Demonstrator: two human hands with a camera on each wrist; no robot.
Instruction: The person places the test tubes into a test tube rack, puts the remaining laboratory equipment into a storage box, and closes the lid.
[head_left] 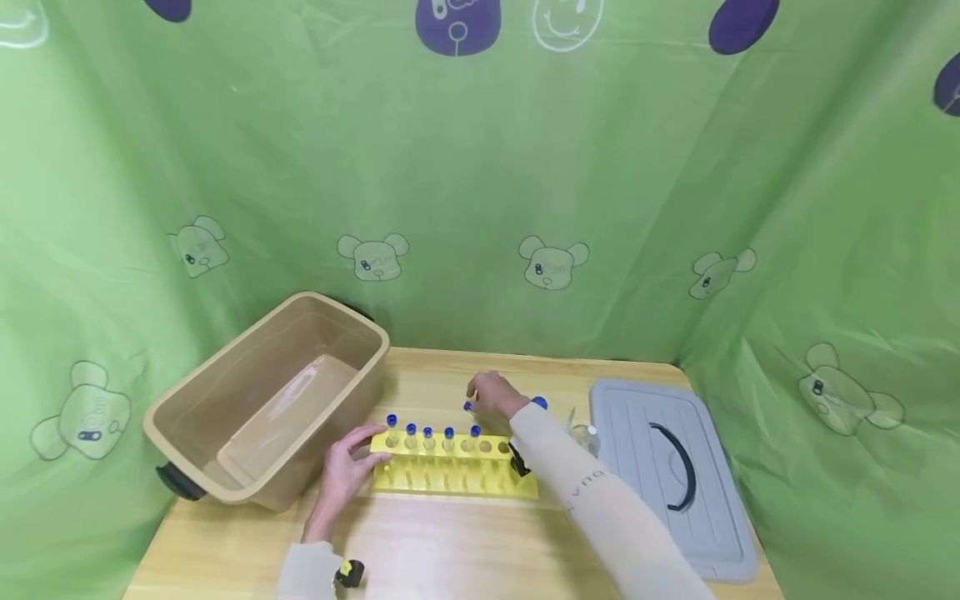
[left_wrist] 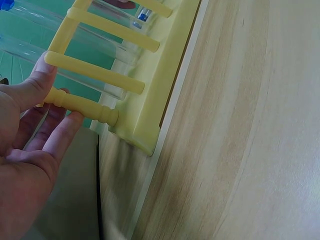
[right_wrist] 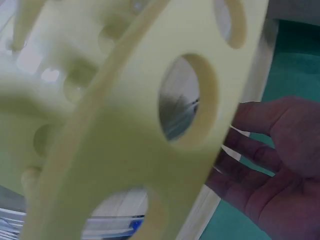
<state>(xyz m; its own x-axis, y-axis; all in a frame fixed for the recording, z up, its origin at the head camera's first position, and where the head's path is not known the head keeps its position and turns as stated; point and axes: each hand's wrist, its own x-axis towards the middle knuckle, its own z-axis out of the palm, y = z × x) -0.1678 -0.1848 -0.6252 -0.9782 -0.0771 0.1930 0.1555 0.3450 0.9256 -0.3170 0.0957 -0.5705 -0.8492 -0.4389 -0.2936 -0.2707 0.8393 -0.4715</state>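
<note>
While left hand [head_left: 348, 469] grips a perforated yellow rack [head_left: 456, 477], right hand's [head_left: 493, 392] hold is unclear.

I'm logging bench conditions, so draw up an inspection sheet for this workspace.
Surface: wood-grained table.
Job's things: yellow rack, at least four blue-capped tubes standing in its left holes.
Clutter: brown bin at left, grey lid with black handle at right.
Grips: left hand pinches the rack's left end; right hand is behind the rack beside a blue cap, hold unclear.
Cables: nothing seen.
Surroundings: green curtain with bear-face prints.
</note>
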